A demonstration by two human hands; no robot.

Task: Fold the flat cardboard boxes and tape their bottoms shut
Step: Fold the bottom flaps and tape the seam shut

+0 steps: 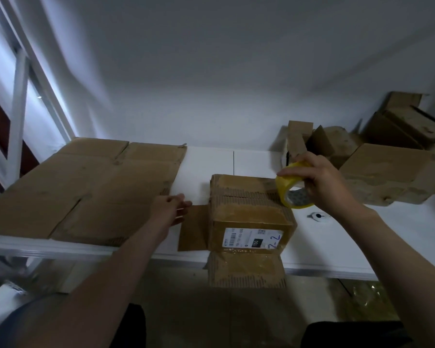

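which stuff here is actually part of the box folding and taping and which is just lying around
Part of the job: the box in the middle; the yellow tape roll gripped by the right hand; the left hand at the box's side flap; the flat cardboard on the left; the folded boxes at the right.
Lying about: a small white object on the table.

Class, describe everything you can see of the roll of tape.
The roll of tape is yellow, glossy and translucent, wound on a pale printed core. It is held on edge over the right end of the small cardboard box. The right hand grips its rim. Whether it touches the box is unclear.
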